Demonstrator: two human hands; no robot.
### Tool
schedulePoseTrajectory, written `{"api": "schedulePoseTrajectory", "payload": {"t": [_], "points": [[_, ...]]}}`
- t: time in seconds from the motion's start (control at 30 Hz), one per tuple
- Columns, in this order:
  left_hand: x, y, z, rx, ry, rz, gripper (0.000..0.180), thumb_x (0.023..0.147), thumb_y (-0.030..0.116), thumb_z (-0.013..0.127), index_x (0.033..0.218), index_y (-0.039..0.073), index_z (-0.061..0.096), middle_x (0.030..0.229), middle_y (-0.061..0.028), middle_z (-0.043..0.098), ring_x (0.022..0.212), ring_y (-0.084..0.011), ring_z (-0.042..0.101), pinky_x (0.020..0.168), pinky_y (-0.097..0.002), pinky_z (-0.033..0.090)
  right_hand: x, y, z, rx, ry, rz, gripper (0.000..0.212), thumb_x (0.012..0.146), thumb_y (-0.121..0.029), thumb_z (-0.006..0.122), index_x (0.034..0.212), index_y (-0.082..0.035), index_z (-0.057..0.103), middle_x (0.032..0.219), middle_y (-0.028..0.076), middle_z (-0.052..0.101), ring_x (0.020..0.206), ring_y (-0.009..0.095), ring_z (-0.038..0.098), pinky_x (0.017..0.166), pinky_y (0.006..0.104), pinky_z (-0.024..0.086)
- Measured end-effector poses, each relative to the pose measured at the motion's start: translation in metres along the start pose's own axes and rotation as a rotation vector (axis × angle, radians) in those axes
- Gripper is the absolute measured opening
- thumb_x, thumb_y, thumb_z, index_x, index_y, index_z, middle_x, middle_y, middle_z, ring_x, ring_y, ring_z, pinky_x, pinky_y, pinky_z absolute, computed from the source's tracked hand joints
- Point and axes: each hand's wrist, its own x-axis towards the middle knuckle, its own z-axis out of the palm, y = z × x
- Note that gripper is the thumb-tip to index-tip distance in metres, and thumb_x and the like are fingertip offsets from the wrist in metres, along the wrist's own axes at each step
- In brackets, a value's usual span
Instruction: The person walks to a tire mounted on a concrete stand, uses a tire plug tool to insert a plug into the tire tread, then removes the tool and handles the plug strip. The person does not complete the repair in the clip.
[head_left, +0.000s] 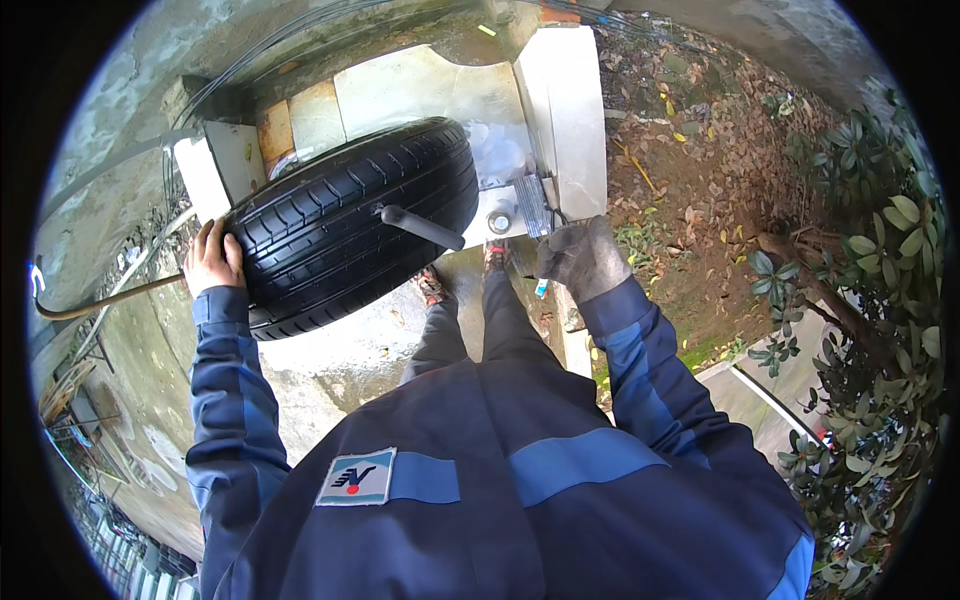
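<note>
A black car tyre (340, 240) stands on its tread atop a pale stone slab, tilted a little. From its tread juts a dark grey cylindrical handle (425, 228); whatever joins it to the rubber is mostly hidden. My bare left hand (212, 262) lies against the tyre's left side, fingers extended. A brown curved rod (110, 298) ends beside that hand; whether the two touch, I cannot tell. In a grey glove, my right hand (585, 258) is closed at the slab's right edge, its contents hidden. Near it are a grey strip bundle (533, 205) and a small round container (499, 222).
A white upright slab (575, 120) stands behind the right hand. Beyond it, leaf-strewn soil (690, 150) and a leafy shrub (870, 280) fill the right side. Black cables (270, 50) run along the wall at the back left. My shoes (430, 285) are below the slab.
</note>
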Motion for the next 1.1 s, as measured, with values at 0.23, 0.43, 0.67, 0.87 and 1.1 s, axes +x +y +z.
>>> {"api": "schedulePoseTrajectory", "payload": {"t": [0.23, 0.43, 0.67, 0.87, 1.1], "points": [[-0.021, -0.001, -0.001, 0.045, -0.019, -0.017, 0.036, 0.103, 0.029, 0.057, 0.131, 0.011, 0.071, 0.132, -0.0135, 0.07, 0.121, -0.0352, 0.066, 0.105, -0.0471, 0.05, -0.001, -0.016, 0.01, -0.149, -0.069, -0.028, 0.071, 0.103, -0.068, 0.049, 0.09, -0.001, 0.067, 0.096, 0.021, 0.07, 0.088, 0.036, 0.068, 0.086, 0.0489, 0.055], [-0.051, 0.01, -0.008, 0.023, -0.059, -0.024, 0.036, 0.102, 0.024, 0.055, 0.132, 0.008, 0.069, 0.132, -0.0139, 0.069, 0.119, -0.0364, 0.064, 0.104, -0.0477, 0.049, -0.003, -0.014, 0.003, -0.244, -0.022, -0.091, 0.067, 0.105, -0.062, 0.048, 0.084, -0.001, 0.065, 0.091, 0.02, 0.069, 0.084, 0.032, 0.067, 0.084, 0.0449, 0.054], [-0.128, 0.049, -0.008, -0.021, -0.11, -0.001, 0.046, 0.091, 0.02, 0.059, 0.133, 0.003, 0.065, 0.137, -0.0183, 0.063, 0.125, -0.0394, 0.058, 0.11, -0.0512, 0.044, 0.026, 0.067, -0.061, -0.59, 0.26, 0.208, 0.029, 0.097, -0.03, 0.074, 0.082, -0.007, 0.065, 0.073, 0.005, 0.063, 0.064, 0.019, 0.063, 0.062, 0.0359, 0.053], [-0.183, 0.087, 0.022, -0.016, -0.109, 0.054, 0.057, 0.087, 0.028, 0.058, 0.136, 0.0, 0.061, 0.147, -0.0197, 0.058, 0.139, -0.0377, 0.052, 0.119, -0.0586, 0.032, 0.077, 0.278, -0.087, -0.039, 0.482, 0.432, 0.062, 0.105, -0.057, 0.051, 0.136, -0.004, 0.055, 0.126, 0.017, 0.061, 0.11, 0.034, 0.063, 0.097, 0.0539, 0.053], [-0.214, 0.107, 0.08, -0.061, 0.055, -0.036, 0.055, 0.096, 0.037, 0.051, 0.133, 0.0, 0.064, 0.143, -0.0217, 0.062, 0.133, -0.0407, 0.058, 0.115, -0.0572, 0.038, 0.117, 0.387, -0.056, 0.761, 0.382, 0.345, 0.078, 0.097, -0.068, 0.054, 0.15, -0.01, 0.05, 0.151, 0.011, 0.053, 0.14, 0.033, 0.049, 0.12, 0.0598, 0.037]]}}
